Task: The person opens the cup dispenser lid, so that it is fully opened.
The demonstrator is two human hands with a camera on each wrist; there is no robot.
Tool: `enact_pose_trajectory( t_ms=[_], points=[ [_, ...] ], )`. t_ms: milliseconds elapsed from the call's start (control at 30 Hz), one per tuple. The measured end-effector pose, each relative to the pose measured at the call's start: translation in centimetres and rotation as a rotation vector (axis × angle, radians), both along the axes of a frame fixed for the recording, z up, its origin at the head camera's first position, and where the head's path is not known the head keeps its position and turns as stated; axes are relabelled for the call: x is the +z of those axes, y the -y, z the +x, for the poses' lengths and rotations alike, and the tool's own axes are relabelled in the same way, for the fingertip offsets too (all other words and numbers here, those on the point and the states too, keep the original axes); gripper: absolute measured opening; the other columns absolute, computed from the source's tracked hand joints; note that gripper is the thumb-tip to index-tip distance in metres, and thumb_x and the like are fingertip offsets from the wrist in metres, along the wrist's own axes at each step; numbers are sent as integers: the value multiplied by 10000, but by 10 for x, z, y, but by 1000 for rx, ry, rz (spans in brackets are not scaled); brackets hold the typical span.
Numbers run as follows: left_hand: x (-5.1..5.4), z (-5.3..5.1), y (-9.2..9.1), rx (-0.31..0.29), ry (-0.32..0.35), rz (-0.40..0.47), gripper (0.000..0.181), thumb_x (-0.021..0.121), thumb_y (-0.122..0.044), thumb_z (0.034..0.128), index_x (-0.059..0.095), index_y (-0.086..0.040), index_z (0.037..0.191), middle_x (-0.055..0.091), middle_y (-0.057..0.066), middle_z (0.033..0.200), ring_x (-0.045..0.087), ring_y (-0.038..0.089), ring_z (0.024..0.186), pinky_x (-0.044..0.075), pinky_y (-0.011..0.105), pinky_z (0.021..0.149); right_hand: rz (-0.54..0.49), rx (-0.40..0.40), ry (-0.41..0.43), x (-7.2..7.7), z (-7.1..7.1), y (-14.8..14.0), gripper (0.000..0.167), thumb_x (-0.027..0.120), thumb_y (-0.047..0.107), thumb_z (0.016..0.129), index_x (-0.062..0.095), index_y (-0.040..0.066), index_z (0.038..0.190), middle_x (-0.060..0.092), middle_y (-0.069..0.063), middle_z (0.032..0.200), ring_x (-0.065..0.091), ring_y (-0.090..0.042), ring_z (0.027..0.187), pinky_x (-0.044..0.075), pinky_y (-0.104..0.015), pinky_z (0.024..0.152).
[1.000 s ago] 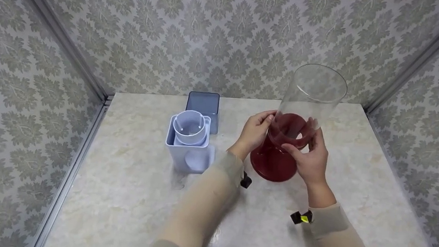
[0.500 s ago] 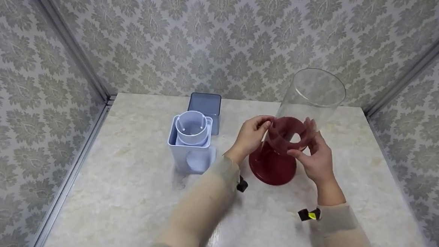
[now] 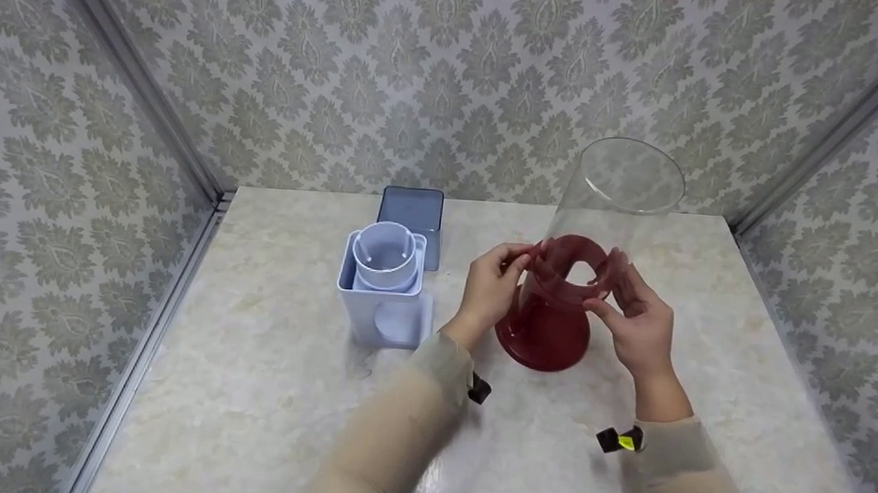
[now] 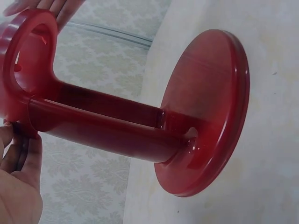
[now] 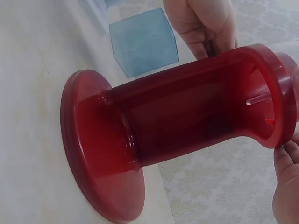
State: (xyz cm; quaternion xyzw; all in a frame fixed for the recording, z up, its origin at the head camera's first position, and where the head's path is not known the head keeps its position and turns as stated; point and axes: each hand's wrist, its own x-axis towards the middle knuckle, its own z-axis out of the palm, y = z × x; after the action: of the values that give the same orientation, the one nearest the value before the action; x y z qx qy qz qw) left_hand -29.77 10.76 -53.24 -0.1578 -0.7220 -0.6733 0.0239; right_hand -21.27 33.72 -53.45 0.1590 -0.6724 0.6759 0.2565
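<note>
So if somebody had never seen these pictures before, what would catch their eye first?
Probably the glossy red stand, right of the table's middle, with a clear cylinder rising from its top. Next, the left hand and right hand, holding the stand's upper part from opposite sides. Then the pale blue container, left of the hands.

Head view: even, greyish, middling light. Soft shadows below both sleeves [image 3: 399,432], small glare patch on the tabletop [image 3: 431,475] near the bottom edge, thin glint on the clear cylinder [image 3: 598,213]'s rim. Wide-angle look, side walls [image 3: 43,203] splay outward. Wrist views: hazy, low contrast; red stand [image 4: 112,132] shows white highlights, wallpaper [image 4: 93,58] soft.
</note>
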Motion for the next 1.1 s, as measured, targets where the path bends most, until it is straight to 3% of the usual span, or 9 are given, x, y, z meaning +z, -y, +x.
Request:
enact_pose_trajectory(
  t_ms=[100,267,500,700,867,1100],
  points=[
    [-2,5,1,18,-12,22,213,681,-119,1134,804,-43,1291,837,118,1215,793,135,1073,680,293,968,-35,18,-21,0,1,1,745,836,-155,915,550,-66,1597,689,29,1585,663,-40,1463,532,-226,1215],
    [-7,12,3,30,-12,61,195,708,-94,1114,792,-20,1273,829,147,1191,800,159,1060,698,414,996,-100,19,-34,0,4,2,665,772,-233,921,571,-129,1546,729,-32,1534,709,-80,1419,558,-248,1190],
    [-13,26,3,57,-64,50,193,727,-106,1104,769,-22,1272,815,150,1223,804,233,1131,653,284,1010,-89,12,34,1,6,-2,610,705,-239,972,574,-133,1558,724,-28,1556,685,-75,1453,547,-253,1205],
    [-12,36,1,82,-76,40,172,748,-88,1085,757,-19,1242,798,151,1209,798,241,1106,638,241,948,-28,76,75,-1,5,-8,613,653,-147,1061,499,-69,1649,649,80,1642,604,-11,1520,501,-192,1244],
    [-11,42,0,88,-85,66,167,758,-79,1078,752,-11,1230,761,167,1227,778,211,1070,619,198,906,-37,159,84,2,0,-11,615,602,-78,1117,411,-50,1701,606,129,1675,555,14,1555,473,-172,1261],
    [-13,50,0,58,-105,110,206,760,-86,1083,721,-5,1268,719,168,1280,770,235,1161,668,306,1016,-66,217,78,3,-4,-13,594,559,-90,1129,413,-54,1703,600,73,1696,544,-26,1581,456,-182,1282]
  ],
)
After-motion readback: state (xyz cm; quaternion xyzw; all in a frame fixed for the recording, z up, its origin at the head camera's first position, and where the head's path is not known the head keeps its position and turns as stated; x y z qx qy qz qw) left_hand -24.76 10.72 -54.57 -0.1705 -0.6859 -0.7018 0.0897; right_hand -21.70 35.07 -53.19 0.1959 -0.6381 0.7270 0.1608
